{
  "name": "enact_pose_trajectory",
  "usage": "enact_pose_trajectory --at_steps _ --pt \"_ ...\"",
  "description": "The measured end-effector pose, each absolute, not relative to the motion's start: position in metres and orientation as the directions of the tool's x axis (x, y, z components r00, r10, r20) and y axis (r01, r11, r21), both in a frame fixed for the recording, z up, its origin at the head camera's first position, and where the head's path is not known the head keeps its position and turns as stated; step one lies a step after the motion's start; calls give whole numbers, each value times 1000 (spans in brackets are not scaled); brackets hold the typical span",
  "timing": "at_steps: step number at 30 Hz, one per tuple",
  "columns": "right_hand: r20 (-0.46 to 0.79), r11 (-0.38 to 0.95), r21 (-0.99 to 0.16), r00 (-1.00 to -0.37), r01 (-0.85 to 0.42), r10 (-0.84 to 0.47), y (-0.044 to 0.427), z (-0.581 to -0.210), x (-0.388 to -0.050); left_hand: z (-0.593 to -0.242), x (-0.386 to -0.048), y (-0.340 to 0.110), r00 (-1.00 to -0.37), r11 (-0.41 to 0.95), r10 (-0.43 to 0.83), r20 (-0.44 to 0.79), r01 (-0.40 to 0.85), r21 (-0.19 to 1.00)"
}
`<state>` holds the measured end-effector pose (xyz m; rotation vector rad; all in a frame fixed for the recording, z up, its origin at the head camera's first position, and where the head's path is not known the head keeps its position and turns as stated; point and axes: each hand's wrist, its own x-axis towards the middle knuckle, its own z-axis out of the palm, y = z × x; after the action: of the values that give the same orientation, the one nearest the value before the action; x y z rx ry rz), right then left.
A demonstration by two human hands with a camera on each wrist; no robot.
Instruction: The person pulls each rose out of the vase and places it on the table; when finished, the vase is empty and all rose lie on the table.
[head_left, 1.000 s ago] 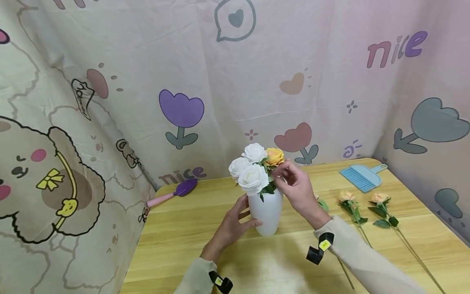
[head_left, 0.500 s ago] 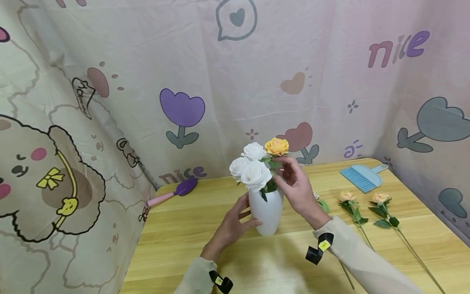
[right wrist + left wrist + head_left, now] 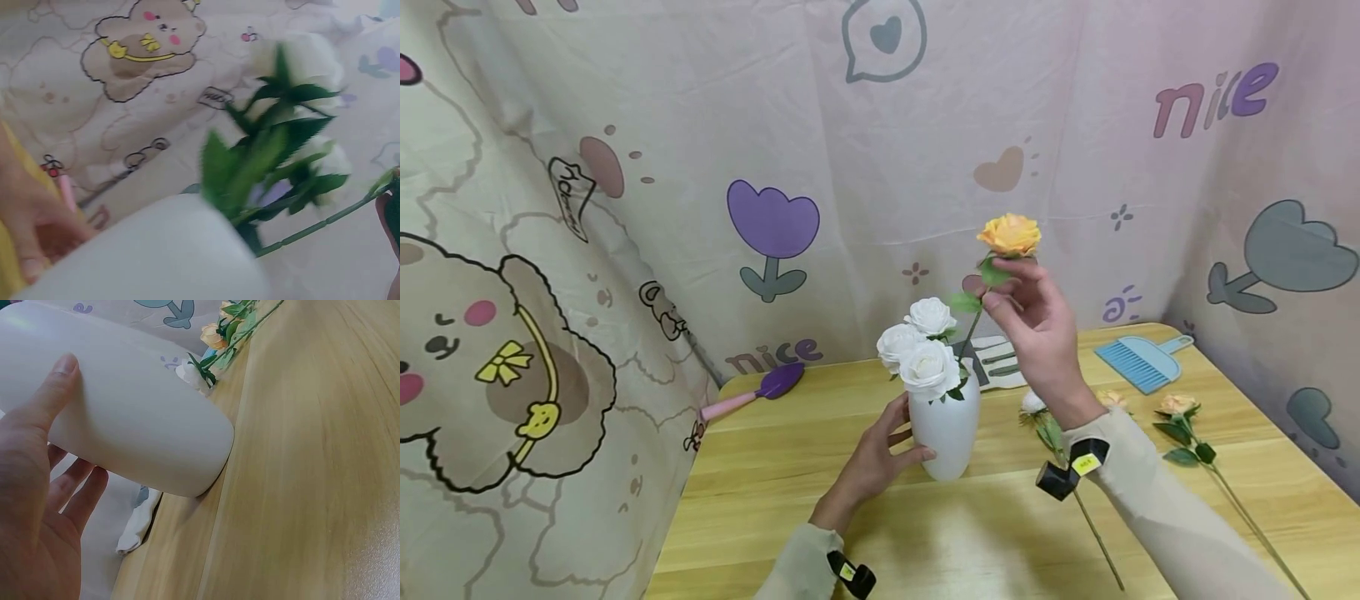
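A white vase (image 3: 946, 433) stands upright on the wooden table with several white roses (image 3: 928, 367) in its mouth. My left hand (image 3: 874, 460) grips the vase low on its left side, thumb in front and fingers behind; the left wrist view shows this hand (image 3: 44, 481) around the vase (image 3: 137, 406). Up and to the right, my right hand (image 3: 1033, 321) pinches a yellow rose (image 3: 1011, 235) just below its bloom. The rose's stem (image 3: 312, 228) slants down to the vase mouth, and its lower end is hidden there.
Right of the vase lie a white rose (image 3: 1033, 403) and two peach roses, one (image 3: 1178, 406) farther right. A blue dustpan (image 3: 1138, 360) is at the back right, a purple trowel (image 3: 781, 381) at the back left. Behind the vase lies a white and grey cloth item (image 3: 1000, 362).
My right hand has risen and moved right, drawing the yellow rose partly up out of the vase. The white roses have shifted slightly. My left hand stays on the vase.
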<state>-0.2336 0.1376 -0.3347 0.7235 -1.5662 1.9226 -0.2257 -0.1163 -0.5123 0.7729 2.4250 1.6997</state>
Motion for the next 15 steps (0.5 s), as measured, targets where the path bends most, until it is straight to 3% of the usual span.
enact_pose_trajectory --at_steps 5,12,15 --pt "737 -286 -591 -649 -755 190 150 -310 -236 -514 -226 -116 -878 258 436 198 332 907" --pt "682 -491 -406 -613 -771 400 181 -281 -236 -513 -225 -116 -885 244 429 179 304 921" --pt "670 -496 -393 -611 -774 422 199 -283 -236 -513 -225 -116 -883 238 431 187 311 920"
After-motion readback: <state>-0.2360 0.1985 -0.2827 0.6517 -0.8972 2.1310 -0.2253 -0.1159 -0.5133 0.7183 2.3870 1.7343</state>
